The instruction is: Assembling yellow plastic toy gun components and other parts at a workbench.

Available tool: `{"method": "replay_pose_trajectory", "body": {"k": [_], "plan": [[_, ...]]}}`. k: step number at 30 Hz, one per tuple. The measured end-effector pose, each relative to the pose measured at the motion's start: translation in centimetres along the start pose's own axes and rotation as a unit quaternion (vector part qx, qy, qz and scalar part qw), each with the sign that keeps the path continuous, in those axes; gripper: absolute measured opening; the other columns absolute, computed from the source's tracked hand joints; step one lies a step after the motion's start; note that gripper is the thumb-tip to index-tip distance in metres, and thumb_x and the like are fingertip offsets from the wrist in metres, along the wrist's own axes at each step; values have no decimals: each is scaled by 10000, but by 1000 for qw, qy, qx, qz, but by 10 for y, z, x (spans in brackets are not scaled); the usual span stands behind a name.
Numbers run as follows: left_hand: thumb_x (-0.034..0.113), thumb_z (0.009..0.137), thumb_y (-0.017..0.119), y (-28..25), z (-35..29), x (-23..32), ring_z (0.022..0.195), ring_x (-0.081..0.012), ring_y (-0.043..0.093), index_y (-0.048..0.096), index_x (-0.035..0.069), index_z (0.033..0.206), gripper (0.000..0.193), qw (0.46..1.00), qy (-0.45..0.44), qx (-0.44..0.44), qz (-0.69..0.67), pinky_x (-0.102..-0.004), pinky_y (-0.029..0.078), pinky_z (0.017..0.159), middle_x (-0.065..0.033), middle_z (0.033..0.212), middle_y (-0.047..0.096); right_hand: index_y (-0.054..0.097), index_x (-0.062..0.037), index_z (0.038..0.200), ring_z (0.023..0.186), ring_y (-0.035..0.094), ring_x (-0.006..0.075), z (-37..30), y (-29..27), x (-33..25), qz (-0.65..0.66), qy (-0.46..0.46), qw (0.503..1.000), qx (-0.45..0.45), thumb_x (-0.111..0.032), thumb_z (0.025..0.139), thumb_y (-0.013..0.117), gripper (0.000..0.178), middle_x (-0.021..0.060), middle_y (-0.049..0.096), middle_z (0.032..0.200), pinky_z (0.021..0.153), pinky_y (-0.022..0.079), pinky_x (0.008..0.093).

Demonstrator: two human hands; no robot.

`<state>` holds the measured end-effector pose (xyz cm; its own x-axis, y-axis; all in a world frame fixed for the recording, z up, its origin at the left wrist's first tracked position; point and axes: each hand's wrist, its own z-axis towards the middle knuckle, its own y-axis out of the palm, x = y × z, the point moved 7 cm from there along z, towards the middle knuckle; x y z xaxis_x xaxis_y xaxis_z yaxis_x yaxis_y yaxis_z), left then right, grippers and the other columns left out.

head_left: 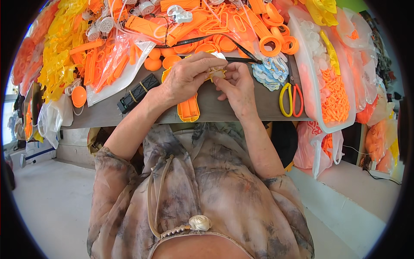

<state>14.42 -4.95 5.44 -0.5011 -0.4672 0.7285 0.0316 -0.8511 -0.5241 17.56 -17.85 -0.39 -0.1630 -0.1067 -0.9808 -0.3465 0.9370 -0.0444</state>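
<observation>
My left hand [184, 80] is closed over a yellow and orange plastic toy shell [188, 108], whose orange grip end sticks out below it toward the table's near edge. Close beside it, my right hand [238, 88] has its thumb and fingers pinched at a small pale translucent part [217, 74] by the shell's upper end. The fingers of both hands hide much of that part and the shell's middle. On the left lies a black oblong plastic case [138, 93] with a tan band round it. Right of my hands is a heap of blue printed cut-outs [270, 73].
Scissors [292, 99] with yellow and red handles lie right of my hands. A translucent bin [345, 125] of small orange parts stands farther right. Orange parts [189, 26] and white motor units [105, 24] crowd the back. Yellow shells [60, 64] pile up left. A black strap [239, 47] crosses the table.
</observation>
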Motion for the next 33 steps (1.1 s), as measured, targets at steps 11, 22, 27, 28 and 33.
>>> {"method": "replay_pose_trajectory", "body": {"k": [11, 22, 27, 28, 33], "plan": [[-31, 748, 639, -65, -59, 16, 937, -263, 592, 636, 21, 1073, 329, 973, -82, 166, 136, -342, 487, 799, -132, 1133, 601, 552, -32, 1016, 766, 601, 194, -31, -17, -40, -343, -295, 884, 118, -133, 768, 731, 322, 94, 608, 882, 707, 482, 315], [105, 721, 710, -21, -73, 12, 1181, -372, 457, 587, -1, 1112, 423, 967, -30, 85, 240, -456, 384, 991, -181, 1282, 489, 564, -21, 902, 765, 596, 245, -20, 2, -37, -347, -295, 884, 102, -113, 779, 699, 204, 107, 596, 844, 697, 469, 368], [102, 725, 704, -20, -70, 12, 1201, -374, 441, 585, -2, 1112, 418, 970, -39, 81, 228, -449, 379, 1001, -176, 1288, 486, 575, -11, 862, 794, 589, 266, -4, 7, -78, -321, -366, 869, 89, -124, 791, 668, 163, 116, 591, 827, 701, 463, 367], [102, 725, 704, -19, -71, 11, 1201, -374, 441, 585, -2, 1112, 418, 970, -39, 82, 228, -449, 379, 1001, -176, 1288, 486, 582, -6, 844, 787, 587, 285, 4, 18, -82, -362, -378, 851, 42, -141, 791, 655, 162, 127, 590, 822, 698, 465, 380], [108, 738, 695, -16, -71, 11, 1221, -380, 428, 582, -5, 1107, 402, 970, -37, 93, 220, -452, 380, 1008, -165, 1289, 491, 594, 17, 799, 750, 586, 344, 26, 49, -84, -516, -312, 793, -83, -157, 786, 606, 175, 167, 591, 814, 693, 468, 442]]}}
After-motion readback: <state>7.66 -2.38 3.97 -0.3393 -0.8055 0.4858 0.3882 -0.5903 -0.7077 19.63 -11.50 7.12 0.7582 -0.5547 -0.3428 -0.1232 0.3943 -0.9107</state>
